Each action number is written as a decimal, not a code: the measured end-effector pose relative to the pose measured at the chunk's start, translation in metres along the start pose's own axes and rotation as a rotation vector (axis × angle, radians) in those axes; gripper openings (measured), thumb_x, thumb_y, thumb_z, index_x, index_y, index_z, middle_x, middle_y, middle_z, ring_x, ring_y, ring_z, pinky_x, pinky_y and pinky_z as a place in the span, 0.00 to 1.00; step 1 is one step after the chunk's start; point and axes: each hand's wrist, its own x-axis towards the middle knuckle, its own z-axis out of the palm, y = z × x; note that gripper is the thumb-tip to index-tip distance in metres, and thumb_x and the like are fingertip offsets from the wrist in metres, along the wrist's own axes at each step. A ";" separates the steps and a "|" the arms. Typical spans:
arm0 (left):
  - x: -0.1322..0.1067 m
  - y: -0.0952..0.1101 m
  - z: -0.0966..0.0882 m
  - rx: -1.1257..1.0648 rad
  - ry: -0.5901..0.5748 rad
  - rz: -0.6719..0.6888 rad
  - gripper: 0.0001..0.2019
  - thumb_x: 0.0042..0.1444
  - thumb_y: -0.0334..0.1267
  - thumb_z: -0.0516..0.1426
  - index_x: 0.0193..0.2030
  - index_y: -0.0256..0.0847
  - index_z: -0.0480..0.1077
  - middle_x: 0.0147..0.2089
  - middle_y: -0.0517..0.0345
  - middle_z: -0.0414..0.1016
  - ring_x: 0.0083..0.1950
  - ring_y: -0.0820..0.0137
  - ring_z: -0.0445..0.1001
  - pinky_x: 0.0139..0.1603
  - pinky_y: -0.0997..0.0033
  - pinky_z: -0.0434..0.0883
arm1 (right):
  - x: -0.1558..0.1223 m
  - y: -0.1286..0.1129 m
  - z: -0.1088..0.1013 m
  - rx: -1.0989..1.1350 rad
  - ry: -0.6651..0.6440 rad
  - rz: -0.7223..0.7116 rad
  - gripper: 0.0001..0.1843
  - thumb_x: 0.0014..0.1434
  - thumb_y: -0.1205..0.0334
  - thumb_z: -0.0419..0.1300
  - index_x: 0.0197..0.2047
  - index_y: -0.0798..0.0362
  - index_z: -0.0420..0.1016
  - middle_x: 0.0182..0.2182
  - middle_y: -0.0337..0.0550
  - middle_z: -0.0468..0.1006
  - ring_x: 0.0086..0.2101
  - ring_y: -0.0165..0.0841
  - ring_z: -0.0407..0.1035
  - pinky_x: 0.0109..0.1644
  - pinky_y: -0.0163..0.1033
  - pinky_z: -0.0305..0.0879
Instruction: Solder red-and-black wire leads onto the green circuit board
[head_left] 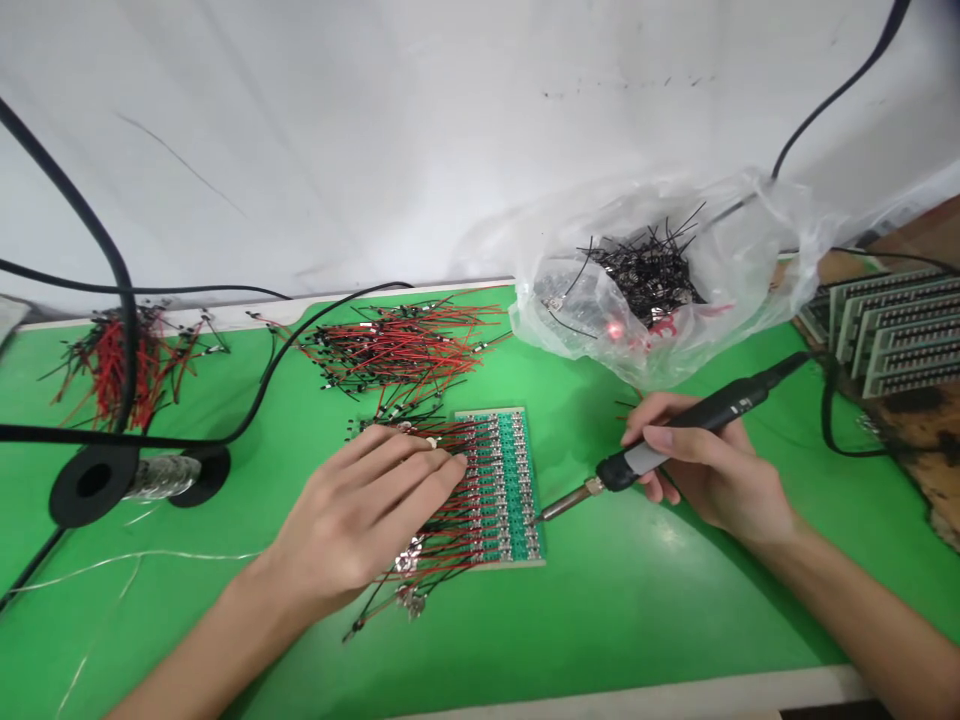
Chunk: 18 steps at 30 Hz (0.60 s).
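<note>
My left hand (367, 510) lies flat with fingers stretched out, pressing red and black wires (450, 530) down onto a green circuit board panel (510, 480) in the middle of the green mat. My right hand (705, 465) is closed around a black soldering iron (675, 440). Its metal tip (559, 508) points left and touches the board's right edge.
A solder spool (139, 478) stands at the left, its thin wire trailing over the mat. Loose red and black wire piles (397, 345) lie behind the board and at far left (120, 365). A clear plastic bag of black parts (645, 280) sits at back right. Stacked boards (885, 325) are at far right.
</note>
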 end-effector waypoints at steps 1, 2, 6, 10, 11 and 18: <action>0.001 0.000 -0.002 0.020 -0.001 0.009 0.13 0.66 0.26 0.54 0.56 0.30 0.70 0.47 0.46 0.81 0.49 0.62 0.78 0.51 0.57 0.73 | 0.000 0.000 0.000 0.001 -0.001 0.000 0.08 0.54 0.58 0.69 0.29 0.54 0.82 0.17 0.40 0.76 0.15 0.29 0.70 0.14 0.30 0.57; 0.001 0.000 -0.004 0.045 0.002 0.020 0.13 0.65 0.26 0.54 0.56 0.31 0.70 0.47 0.46 0.81 0.49 0.62 0.78 0.51 0.57 0.73 | 0.000 0.000 0.000 0.003 -0.002 -0.001 0.08 0.54 0.58 0.69 0.29 0.54 0.82 0.17 0.40 0.76 0.15 0.29 0.70 0.14 0.30 0.57; 0.002 -0.001 -0.007 0.118 0.025 0.073 0.13 0.66 0.26 0.52 0.55 0.32 0.71 0.47 0.47 0.82 0.47 0.63 0.79 0.50 0.59 0.74 | 0.002 0.000 0.001 0.001 -0.001 -0.005 0.08 0.53 0.58 0.69 0.28 0.54 0.82 0.17 0.40 0.76 0.15 0.30 0.70 0.13 0.30 0.56; -0.003 -0.002 -0.001 0.111 0.055 0.081 0.17 0.69 0.28 0.47 0.58 0.36 0.70 0.48 0.49 0.81 0.49 0.64 0.79 0.50 0.58 0.74 | 0.002 0.001 0.000 -0.006 -0.005 -0.008 0.08 0.53 0.57 0.69 0.28 0.54 0.82 0.16 0.40 0.76 0.14 0.30 0.69 0.13 0.31 0.55; -0.004 -0.003 0.001 0.108 0.053 0.076 0.17 0.70 0.28 0.46 0.59 0.37 0.70 0.48 0.50 0.81 0.50 0.64 0.79 0.51 0.58 0.74 | 0.001 0.001 0.000 -0.008 -0.008 -0.005 0.08 0.53 0.57 0.69 0.29 0.53 0.82 0.17 0.40 0.76 0.15 0.30 0.69 0.13 0.31 0.55; -0.007 -0.003 -0.002 0.065 0.001 0.086 0.17 0.70 0.28 0.45 0.58 0.34 0.69 0.48 0.49 0.81 0.53 0.64 0.78 0.55 0.60 0.76 | 0.004 0.002 0.000 -0.011 -0.012 0.013 0.08 0.53 0.57 0.69 0.29 0.53 0.82 0.17 0.40 0.76 0.15 0.30 0.69 0.13 0.31 0.55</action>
